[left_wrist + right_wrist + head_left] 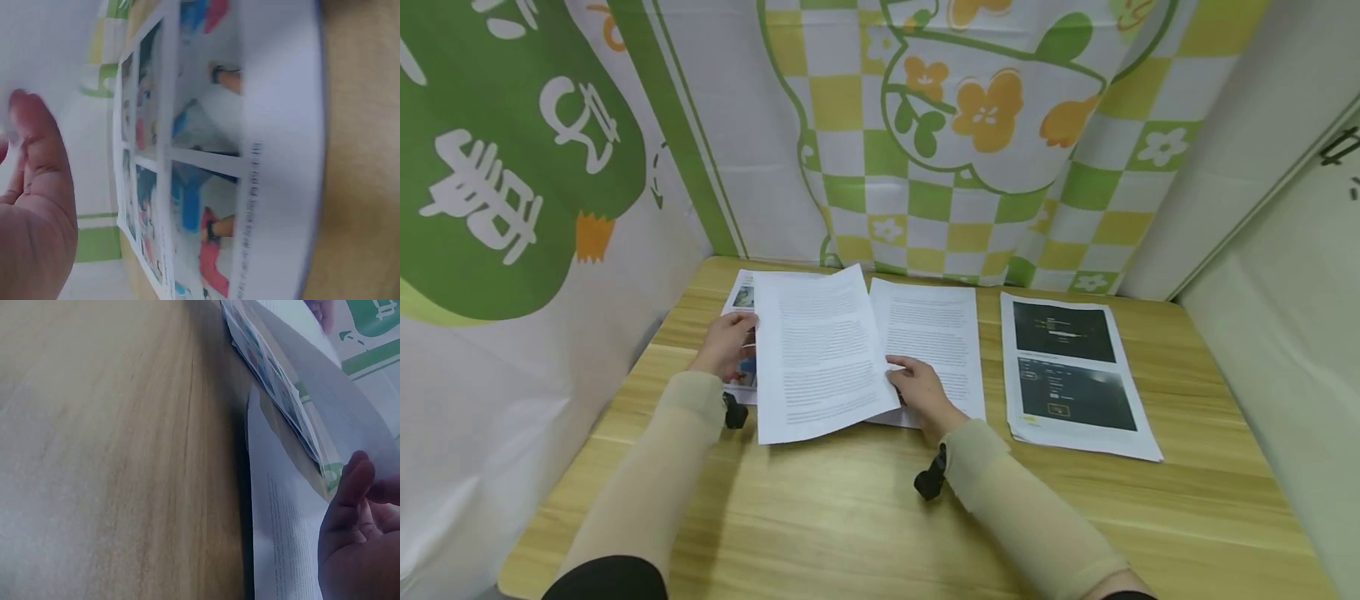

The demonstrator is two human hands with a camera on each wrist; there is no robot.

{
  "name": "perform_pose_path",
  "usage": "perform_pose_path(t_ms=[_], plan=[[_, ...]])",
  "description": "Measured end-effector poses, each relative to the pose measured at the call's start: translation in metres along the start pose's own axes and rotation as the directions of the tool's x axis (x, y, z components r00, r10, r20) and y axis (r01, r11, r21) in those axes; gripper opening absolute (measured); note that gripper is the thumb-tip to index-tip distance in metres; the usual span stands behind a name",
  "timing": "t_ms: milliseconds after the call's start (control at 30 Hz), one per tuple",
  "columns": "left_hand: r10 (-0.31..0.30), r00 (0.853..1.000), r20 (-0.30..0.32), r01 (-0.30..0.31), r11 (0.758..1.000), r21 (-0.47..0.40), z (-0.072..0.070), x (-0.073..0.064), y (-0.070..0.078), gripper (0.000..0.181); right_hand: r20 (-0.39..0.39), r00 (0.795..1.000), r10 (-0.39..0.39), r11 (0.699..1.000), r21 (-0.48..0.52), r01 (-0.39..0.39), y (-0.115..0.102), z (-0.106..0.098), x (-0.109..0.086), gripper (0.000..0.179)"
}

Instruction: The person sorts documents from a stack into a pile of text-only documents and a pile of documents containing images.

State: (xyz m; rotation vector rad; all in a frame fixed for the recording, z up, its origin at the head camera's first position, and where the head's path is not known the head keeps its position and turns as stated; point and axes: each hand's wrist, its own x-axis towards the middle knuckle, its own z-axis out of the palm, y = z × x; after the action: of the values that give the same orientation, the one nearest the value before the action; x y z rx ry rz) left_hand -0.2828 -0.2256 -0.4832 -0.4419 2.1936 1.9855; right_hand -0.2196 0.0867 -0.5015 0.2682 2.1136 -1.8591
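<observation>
Both hands hold a sheet of printed text (820,358) raised over the table. My left hand (727,343) pinches its left edge, thumb and fingers at the paper, as the left wrist view also shows. The right hand (919,387) pinches the sheet near its lower right corner. Beneath the raised sheet on the left lies a page with colour photos (206,206), partly covered. To the right, under the sheet's edge, rests another page of text (934,333). In the right wrist view the held sheet (337,394) bows upward between the hands.
A stack of pages with two dark pictures (1067,367) lies on the right of the wooden table (835,517). A patterned curtain (925,192) hangs along the back edge, and a white wall-like sheet (1292,317) stands at the right.
</observation>
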Motion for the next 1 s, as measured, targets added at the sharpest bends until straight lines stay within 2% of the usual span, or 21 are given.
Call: perform_pose_path(t_ms=[133, 200, 300, 433, 667, 833, 1000], plan=[[-0.014, 0.995, 0.098, 0.001, 0.991, 0.136, 0.008, -0.003, -0.006, 0.041, -0.032, 0.999, -0.035, 0.999, 0.025, 0.035, 0.002, -0.005, 0.002, 0.036], [-0.024, 0.991, 0.135, 0.000, 0.985, 0.172, 0.014, -0.003, -0.009, 0.041, -0.054, 0.998, -0.037, 0.999, 0.025, 0.039, 0.003, -0.007, 0.003, 0.035], [-0.045, 0.991, 0.122, 0.022, 0.982, 0.187, 0.021, -0.001, -0.013, 0.036, -0.077, 0.996, -0.051, 0.998, 0.017, 0.052, 0.005, -0.010, 0.004, 0.035], [-0.045, 0.997, 0.063, 0.032, 0.978, 0.205, 0.027, -0.001, -0.015, 0.032, -0.081, 0.994, -0.071, 0.997, -0.022, 0.069, 0.009, -0.015, 0.003, 0.036], [0.003, 0.999, 0.046, -0.013, 0.976, 0.218, 0.037, -0.003, -0.013, 0.030, -0.098, 0.993, -0.062, 0.981, -0.188, 0.042, 0.013, -0.034, -0.005, 0.036], [0.000, 0.998, 0.057, -0.012, 0.977, 0.211, 0.050, -0.003, -0.009, 0.024, -0.131, 0.991, -0.013, 0.984, -0.175, -0.010, 0.015, -0.047, -0.007, 0.027], [0.001, 0.996, 0.086, -0.021, 0.974, 0.226, 0.065, 0.003, -0.007, 0.019, -0.142, 0.990, 0.010, 0.992, -0.126, -0.028, 0.021, -0.058, -0.007, 0.019]])
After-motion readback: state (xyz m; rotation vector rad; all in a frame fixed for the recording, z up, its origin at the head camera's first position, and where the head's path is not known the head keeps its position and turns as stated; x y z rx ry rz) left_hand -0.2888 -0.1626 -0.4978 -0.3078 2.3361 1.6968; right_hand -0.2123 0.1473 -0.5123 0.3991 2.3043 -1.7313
